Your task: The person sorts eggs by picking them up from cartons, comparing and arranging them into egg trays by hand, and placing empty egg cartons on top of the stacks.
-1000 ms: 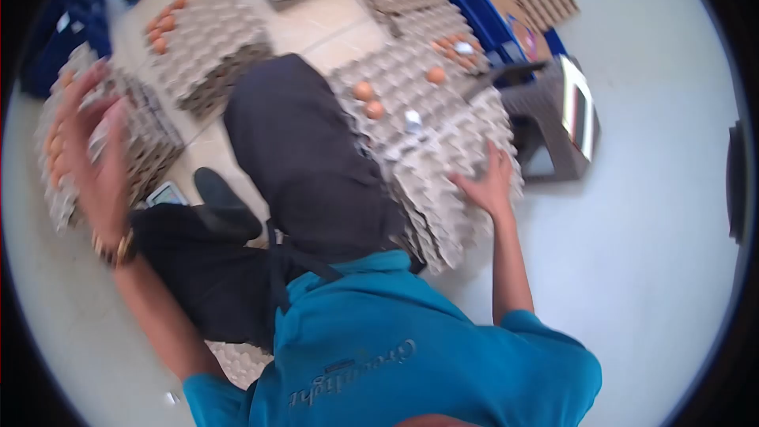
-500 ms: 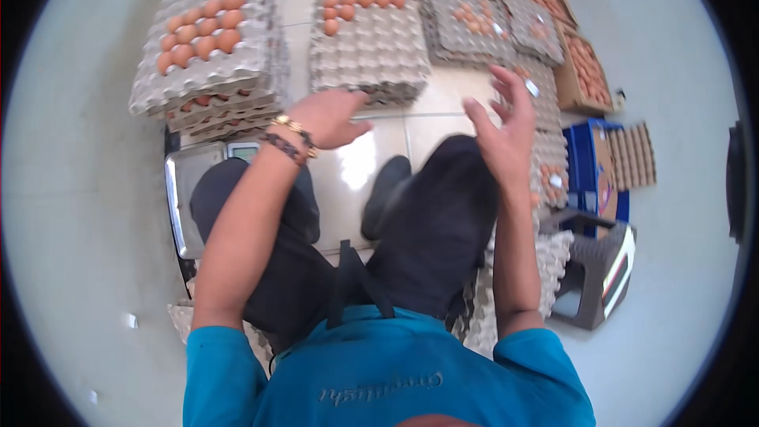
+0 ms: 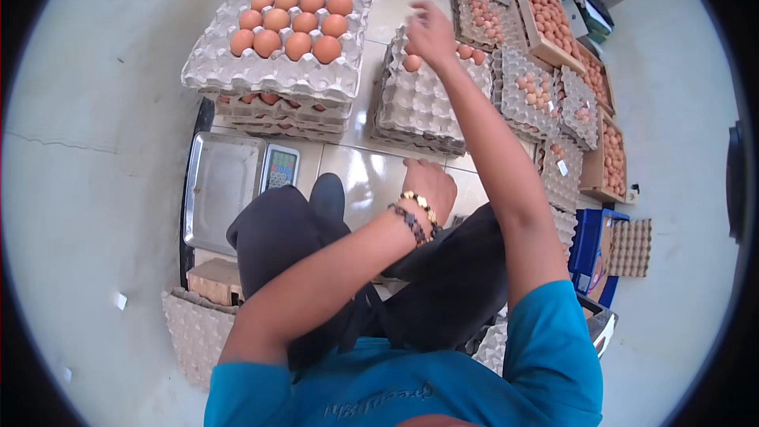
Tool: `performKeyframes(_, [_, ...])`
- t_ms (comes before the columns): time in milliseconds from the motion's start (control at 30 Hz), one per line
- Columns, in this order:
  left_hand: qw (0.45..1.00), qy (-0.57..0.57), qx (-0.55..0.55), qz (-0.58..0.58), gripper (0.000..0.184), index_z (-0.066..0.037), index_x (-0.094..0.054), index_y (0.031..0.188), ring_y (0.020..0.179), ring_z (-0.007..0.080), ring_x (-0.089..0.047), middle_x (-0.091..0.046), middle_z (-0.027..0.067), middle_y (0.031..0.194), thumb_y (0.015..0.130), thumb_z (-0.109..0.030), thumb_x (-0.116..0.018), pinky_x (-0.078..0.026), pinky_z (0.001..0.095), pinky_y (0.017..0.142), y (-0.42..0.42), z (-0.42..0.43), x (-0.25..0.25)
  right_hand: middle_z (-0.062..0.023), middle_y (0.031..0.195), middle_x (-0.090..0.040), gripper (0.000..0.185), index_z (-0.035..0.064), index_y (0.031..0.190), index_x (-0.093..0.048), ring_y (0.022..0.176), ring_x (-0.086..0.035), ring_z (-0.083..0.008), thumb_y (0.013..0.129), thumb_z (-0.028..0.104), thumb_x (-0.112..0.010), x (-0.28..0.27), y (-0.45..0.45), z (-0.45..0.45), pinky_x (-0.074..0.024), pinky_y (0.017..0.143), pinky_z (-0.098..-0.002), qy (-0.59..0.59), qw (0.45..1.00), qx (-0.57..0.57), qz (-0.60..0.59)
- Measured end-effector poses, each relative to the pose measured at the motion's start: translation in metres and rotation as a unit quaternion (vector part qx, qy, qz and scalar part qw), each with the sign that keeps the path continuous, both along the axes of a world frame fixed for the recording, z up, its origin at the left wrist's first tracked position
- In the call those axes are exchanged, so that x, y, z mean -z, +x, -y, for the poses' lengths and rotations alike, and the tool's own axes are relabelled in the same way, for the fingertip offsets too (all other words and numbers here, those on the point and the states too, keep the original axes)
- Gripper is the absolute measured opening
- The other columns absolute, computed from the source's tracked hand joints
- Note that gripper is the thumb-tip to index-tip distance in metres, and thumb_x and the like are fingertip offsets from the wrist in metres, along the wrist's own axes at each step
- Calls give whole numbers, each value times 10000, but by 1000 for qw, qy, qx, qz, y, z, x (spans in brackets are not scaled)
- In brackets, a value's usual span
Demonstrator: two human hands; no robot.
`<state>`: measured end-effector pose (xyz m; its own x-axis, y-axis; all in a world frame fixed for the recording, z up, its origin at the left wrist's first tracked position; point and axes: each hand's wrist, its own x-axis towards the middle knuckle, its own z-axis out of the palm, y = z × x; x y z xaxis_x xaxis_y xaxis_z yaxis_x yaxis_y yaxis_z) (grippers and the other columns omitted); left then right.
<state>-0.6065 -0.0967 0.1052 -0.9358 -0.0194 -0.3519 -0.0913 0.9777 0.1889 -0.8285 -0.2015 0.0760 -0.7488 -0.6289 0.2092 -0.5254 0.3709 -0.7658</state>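
Observation:
My left hand [image 3: 433, 183], with bracelets at the wrist, is over the floor tiles between my knees. Its fingers curl downward, and whatever they hold is hidden. My right hand [image 3: 431, 32] hovers at the middle egg-tray stack [image 3: 419, 107], fingers bent together and slightly blurred; its contents cannot be made out. Brown eggs [image 3: 412, 63] sit near it in the top tray's back rows. A taller stack to the left has a grey top tray [image 3: 237, 71] with several brown eggs [image 3: 297, 46] in rows.
A metal scale pan [image 3: 224, 190] with a display [image 3: 281, 168] lies near my left knee. Egg trays [image 3: 526, 95] and wooden crates of eggs [image 3: 545, 20] line the right side. A blue crate [image 3: 585, 245] stands nearer, beside an upright brown tray [image 3: 630, 247].
The view has swung left and forward. My right hand has moved forward over the middle stack, its spread fingers now bent. My left hand has drawn back from that stack, between my knees.

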Motion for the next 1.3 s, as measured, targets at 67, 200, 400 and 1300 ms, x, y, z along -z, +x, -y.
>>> performKeyframes(67, [999, 32, -8, 23, 305, -91, -674, 1128, 1072, 268, -625, -662, 116, 1121, 876, -254, -621, -461, 433, 890, 1, -5, -1, -194, 986, -700, 364, 32, 1105, -656, 891, -684, -301, 810, 241, -618, 49, -59, -14, -526, 808, -413, 111, 991, 65, 24])
performKeyframes(200, [997, 64, 20, 47, 288, -99, -671, 1152, 1085, 263, -613, -653, 99, 1143, 905, -222, -591, -436, 451, 915, -3, -9, -13, -187, 1015, -696, 335, 37, 982, -680, 971, -676, -303, 783, 307, -661, 102, -74, -39, -518, 844, -410, 233, 968, 88, -42])
performKeyframes(400, [995, 58, 10, 77, 328, -107, -649, 1226, 1155, 277, -577, -625, 106, 1217, 941, -235, -551, -394, 501, 991, -13, -3, -23, -176, 1112, -673, 584, 87, 1231, -505, 1065, -651, -325, 751, 354, -702, 100, -27, -10, -503, 905, -435, 335, 934, 119, -22])
performKeyframes(1300, [994, 65, -58, 60, 287, -77, -651, 1149, 1095, 274, -608, -665, 106, 1090, 914, -211, -556, -458, 457, 902, -24, 8, -16, -122, 927, -709, 503, 54, 1175, -651, 887, -695, -264, 695, 156, -760, 102, -122, -34, -546, 771, -370, 313, 938, -62, -131])
